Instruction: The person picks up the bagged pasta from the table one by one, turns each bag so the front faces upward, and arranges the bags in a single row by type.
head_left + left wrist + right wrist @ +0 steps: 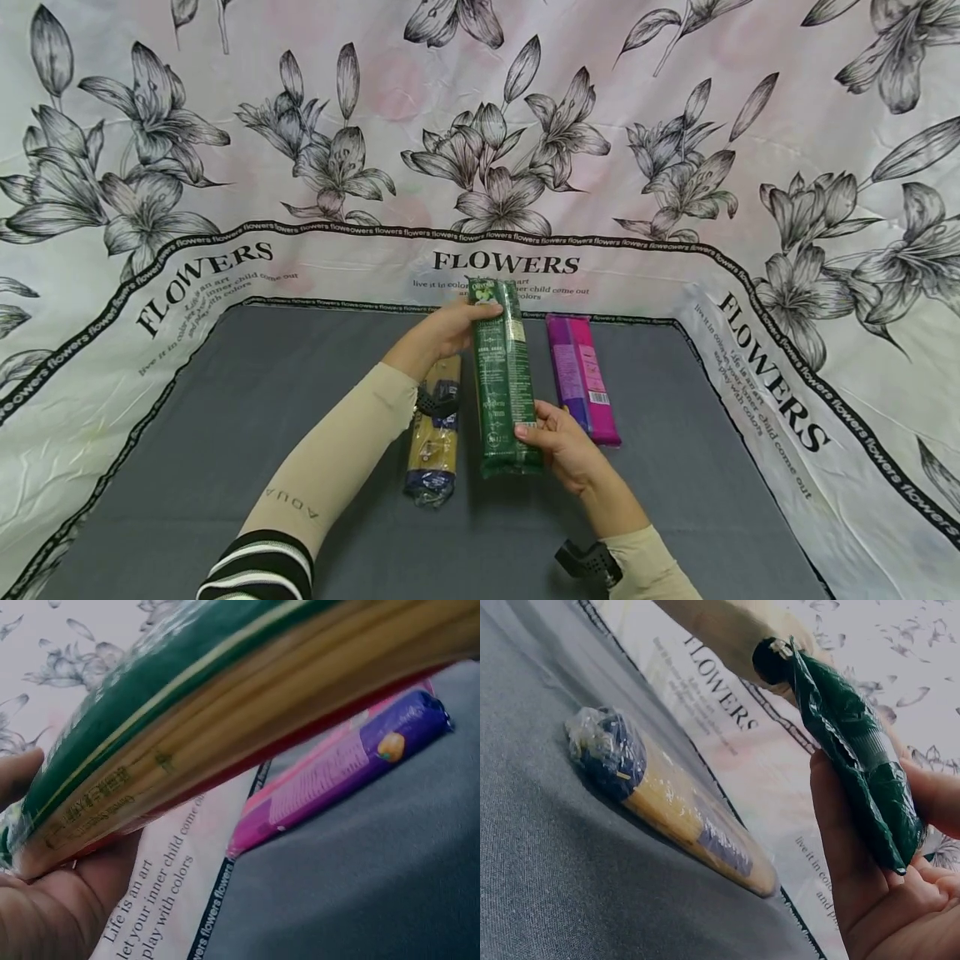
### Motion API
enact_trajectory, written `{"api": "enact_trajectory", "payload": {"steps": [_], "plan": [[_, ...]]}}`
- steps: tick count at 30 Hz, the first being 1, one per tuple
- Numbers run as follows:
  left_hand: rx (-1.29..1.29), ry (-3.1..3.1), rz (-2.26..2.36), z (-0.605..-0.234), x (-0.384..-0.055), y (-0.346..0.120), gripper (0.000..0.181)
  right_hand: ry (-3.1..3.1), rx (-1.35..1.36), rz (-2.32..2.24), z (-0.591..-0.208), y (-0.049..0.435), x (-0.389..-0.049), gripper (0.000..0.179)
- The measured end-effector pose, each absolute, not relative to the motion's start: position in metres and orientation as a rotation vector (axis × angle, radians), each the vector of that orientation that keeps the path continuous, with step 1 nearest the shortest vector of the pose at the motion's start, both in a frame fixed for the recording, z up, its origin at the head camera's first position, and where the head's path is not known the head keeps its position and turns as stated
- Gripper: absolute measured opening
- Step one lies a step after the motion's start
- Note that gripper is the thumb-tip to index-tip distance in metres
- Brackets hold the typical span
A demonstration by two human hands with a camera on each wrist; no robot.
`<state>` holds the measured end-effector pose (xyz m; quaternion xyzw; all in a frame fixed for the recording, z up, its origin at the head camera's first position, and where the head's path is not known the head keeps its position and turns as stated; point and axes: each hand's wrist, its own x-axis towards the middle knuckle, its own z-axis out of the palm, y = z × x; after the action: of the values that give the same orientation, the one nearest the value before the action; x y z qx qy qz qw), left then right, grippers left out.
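Observation:
Both hands hold a green packet of spaghetti (501, 383) above the grey cloth. My left hand (444, 329) grips its far end, thumb on top; in the left wrist view the pale strands (247, 697) show through the clear side. At the near end my right hand (566, 446) pinches the packet's lower right corner, and the crimped green end (862, 765) faces the right wrist camera. A yellow and navy pasta packet (433, 442) lies to the left, partly hidden by the left wrist. On the right lies a pink and purple packet (583, 379).
The grey cloth (300, 400) has a black lettered border and a white floral sheet (337, 267) behind and at the sides. Black bands (588, 562) sit on both wrists, over beige sleeves (337, 450).

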<state>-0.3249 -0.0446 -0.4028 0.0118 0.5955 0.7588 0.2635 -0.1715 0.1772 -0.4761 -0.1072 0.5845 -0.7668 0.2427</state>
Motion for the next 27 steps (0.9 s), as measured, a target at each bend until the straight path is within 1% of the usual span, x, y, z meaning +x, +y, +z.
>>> {"api": "enact_trajectory", "payload": {"steps": [2, 5, 7, 8, 9, 10, 12, 14, 17, 19, 22, 25, 27], "plan": [[0.015, 1.64, 1.999, -0.406, -0.322, -0.045, 0.061, 1.618, -0.273, -2.093, -0.476, 0.176, -0.17, 0.063], [-0.031, 1.693, 1.927, -0.409, -0.317, -0.048, 0.082, 1.67, -0.246, -2.077, -0.477, 0.175, -0.168, 0.072], [-0.049, 1.725, 1.898, -0.409, -0.314, -0.049, 0.092, 1.682, -0.224, -2.079, -0.478, 0.174, -0.168, 0.072], [-0.047, 1.743, 1.889, -0.408, -0.313, -0.05, 0.093, 1.688, -0.213, -2.081, -0.478, 0.174, -0.169, 0.072], [-0.038, 1.76, 1.883, -0.408, -0.312, -0.051, 0.092, 1.7, -0.204, -2.079, -0.478, 0.174, -0.169, 0.074], [-0.032, 1.773, 1.882, -0.407, -0.312, -0.051, 0.089, 1.7, -0.195, -2.081, -0.478, 0.173, -0.17, 0.072], [-0.001, 1.787, 1.885, -0.406, -0.312, -0.051, 0.077, 1.709, -0.184, -2.079, -0.478, 0.172, -0.171, 0.07], [0.022, 1.793, 1.897, -0.405, -0.312, -0.051, 0.069, 1.732, -0.169, -2.067, -0.477, 0.171, -0.172, 0.069], [0.027, 1.797, 1.914, -0.403, -0.313, -0.051, 0.071, 1.777, -0.179, -2.039, -0.475, 0.171, -0.173, 0.064], [0.017, 1.802, 1.926, -0.403, -0.314, -0.052, 0.077, 1.819, -0.184, -2.013, -0.473, 0.17, -0.173, 0.06], [0.023, 1.811, 1.925, -0.405, -0.316, -0.053, 0.078, 1.861, -0.203, -1.982, -0.471, 0.171, -0.173, 0.058], [0.028, 1.811, 1.924, -0.407, -0.317, -0.053, 0.075, 1.832, -0.219, -1.981, -0.47, 0.173, -0.173, 0.062], [0.028, 1.813, 1.927, -0.408, -0.318, -0.053, 0.073, 1.818, -0.208, -1.982, -0.469, 0.175, -0.173, 0.07]]}}
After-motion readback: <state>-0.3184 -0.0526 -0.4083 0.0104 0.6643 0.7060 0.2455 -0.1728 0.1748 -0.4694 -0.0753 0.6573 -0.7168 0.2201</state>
